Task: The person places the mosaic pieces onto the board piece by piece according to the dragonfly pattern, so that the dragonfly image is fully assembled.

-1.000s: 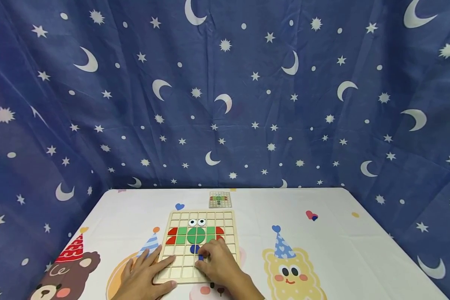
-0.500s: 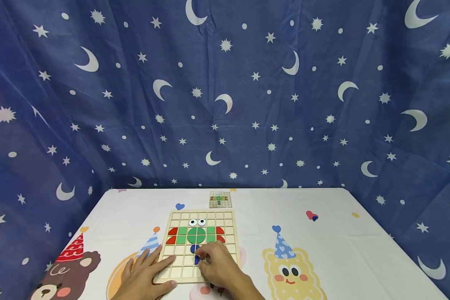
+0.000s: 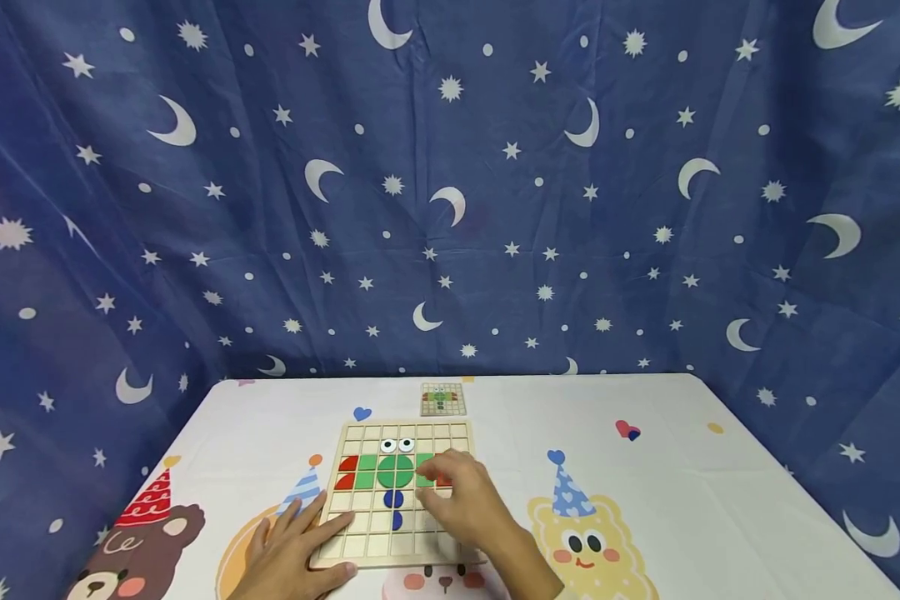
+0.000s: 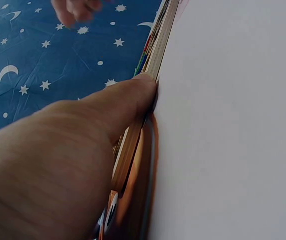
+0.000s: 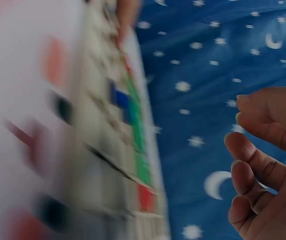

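A wooden grid board lies on the table in the head view. In its cells sit two googly-eye pieces, a green circle of quarter pieces, green squares and red curved pieces. Below the circle are a blue round shape and a blue half-round piece. My left hand rests with spread fingers at the board's left side, its thumb against the front edge. Over the board's right part hovers my right hand, fingers loosely bent, nothing between them; it hides some pieces.
A small picture card with a similar coloured grid pattern lies behind the board. The white tablecloth has printed cartoon figures, and a blue curtain with moons and stars hangs behind the table.
My right hand has come away from the blue half-round piece, moving up and to the right. That piece has shifted left beneath the blue round shape. The left hand stays in place.
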Available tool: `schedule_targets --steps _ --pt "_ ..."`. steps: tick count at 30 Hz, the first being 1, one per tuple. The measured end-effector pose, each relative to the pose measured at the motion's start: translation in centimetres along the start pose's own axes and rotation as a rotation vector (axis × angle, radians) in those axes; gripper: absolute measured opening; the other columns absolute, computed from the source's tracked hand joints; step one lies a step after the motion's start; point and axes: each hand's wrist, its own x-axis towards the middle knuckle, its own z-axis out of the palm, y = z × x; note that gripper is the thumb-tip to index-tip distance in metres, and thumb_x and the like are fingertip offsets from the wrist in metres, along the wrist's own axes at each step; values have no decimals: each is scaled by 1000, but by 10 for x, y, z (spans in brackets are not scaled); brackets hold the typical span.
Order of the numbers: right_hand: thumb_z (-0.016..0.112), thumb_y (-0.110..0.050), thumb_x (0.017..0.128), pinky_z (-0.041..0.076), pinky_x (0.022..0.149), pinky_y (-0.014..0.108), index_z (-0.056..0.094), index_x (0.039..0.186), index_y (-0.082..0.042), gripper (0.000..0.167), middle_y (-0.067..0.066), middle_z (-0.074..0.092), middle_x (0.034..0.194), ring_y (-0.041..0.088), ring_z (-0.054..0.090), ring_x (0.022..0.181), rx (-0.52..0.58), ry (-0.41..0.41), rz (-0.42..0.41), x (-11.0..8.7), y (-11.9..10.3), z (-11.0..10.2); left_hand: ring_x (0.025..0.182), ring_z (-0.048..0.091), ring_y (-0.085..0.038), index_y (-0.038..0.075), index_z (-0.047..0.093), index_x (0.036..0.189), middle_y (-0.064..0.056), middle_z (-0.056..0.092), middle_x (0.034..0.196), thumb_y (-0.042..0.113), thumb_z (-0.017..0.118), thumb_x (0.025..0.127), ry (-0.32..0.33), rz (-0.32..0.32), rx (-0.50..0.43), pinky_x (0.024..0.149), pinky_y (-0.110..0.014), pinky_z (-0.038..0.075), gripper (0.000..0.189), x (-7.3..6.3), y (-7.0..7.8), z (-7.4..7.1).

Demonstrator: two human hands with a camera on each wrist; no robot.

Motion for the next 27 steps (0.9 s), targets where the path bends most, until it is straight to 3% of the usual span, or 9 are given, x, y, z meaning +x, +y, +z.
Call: schedule_targets --steps 4,12,20,23,27 --pt "77 -6 78 50 73 35 72 98 -13 21 -8 64 89 14 58 85 -46 97 -64 3 1 -34 136 25 -46 33 64 129 -9 42 146 78 61 70 -11 -1 -1 98 -72 10 74 1 0 0" --pt "81 -7 76 47 63 30 72 100 -18 28 -18 61 92 9 56 85 -137 192 -129 1 12 -93 136 25 -45 34 64 129 -8 42 147 78 61 70 0 4 -3 98 -71 11 74 0 0 -1" --pt "80 1 74 42 64 27 71 103 -15 35 -9 64 94 11 54 82 -133 351 -265 -8 42 -134 136 25 -45 33 64 129 -8 43 146 78 61 71 -2 5 -8 98 -71 11 73 0 1 -1" --pt "80 3 73 40 65 27 71 105 -12 36 -4 64 93 12 53 82 -128 410 -252 -12 60 -148 136 25 -45 33 63 129 -8 42 147 77 61 71 -10 4 -13 98 -71 10 73 0 1 -1" --pt "79 2 75 40 66 23 71 106 -6 33 0 62 91 12 51 81 -137 477 -153 -16 84 -166 137 24 -46 33 63 130 -8 41 148 77 61 71 -24 -9 -11 98 -71 9 74 1 1 -1"
